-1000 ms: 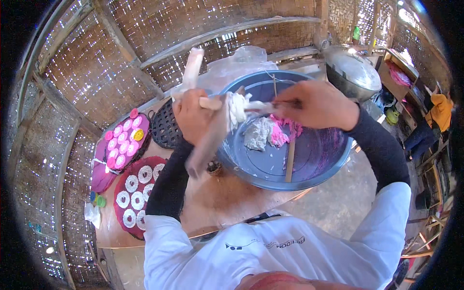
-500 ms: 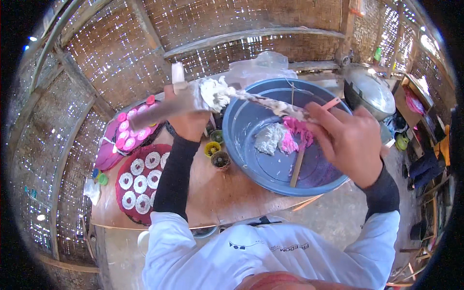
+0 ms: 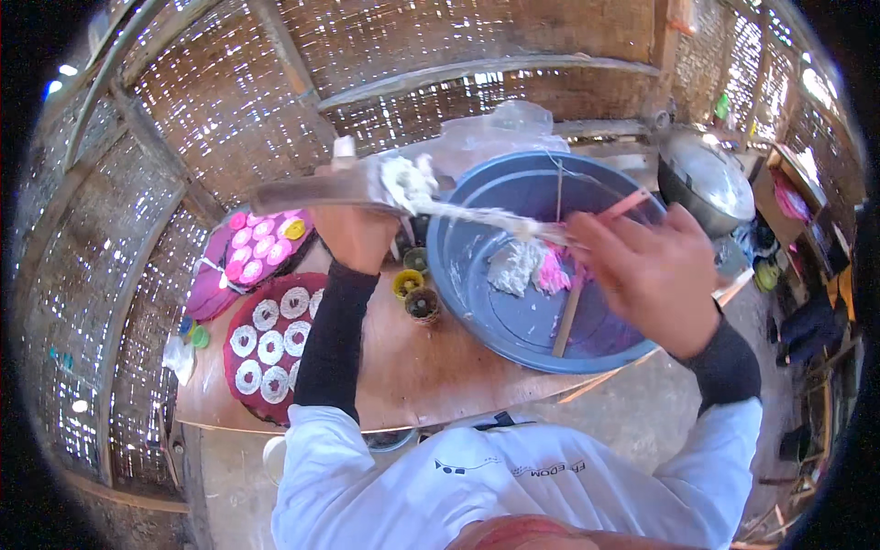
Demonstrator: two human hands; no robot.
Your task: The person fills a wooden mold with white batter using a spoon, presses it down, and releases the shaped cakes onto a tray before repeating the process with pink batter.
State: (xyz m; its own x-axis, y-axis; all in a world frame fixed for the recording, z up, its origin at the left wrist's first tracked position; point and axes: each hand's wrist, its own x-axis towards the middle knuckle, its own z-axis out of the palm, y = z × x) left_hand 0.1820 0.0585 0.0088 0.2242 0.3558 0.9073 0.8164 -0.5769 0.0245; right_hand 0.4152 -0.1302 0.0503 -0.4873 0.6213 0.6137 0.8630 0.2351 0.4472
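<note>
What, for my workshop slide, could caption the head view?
Left hand grips a brown tool; right hand holds a white-smeared stick above a blue basin with white and pink lumps.

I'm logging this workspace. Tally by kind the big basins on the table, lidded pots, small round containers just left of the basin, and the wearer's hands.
Blue basin: 1
Lidded metal pot: 1
Small round containers: 3 visible
Hands, left hand and right hand: 2
Total: 7
</note>
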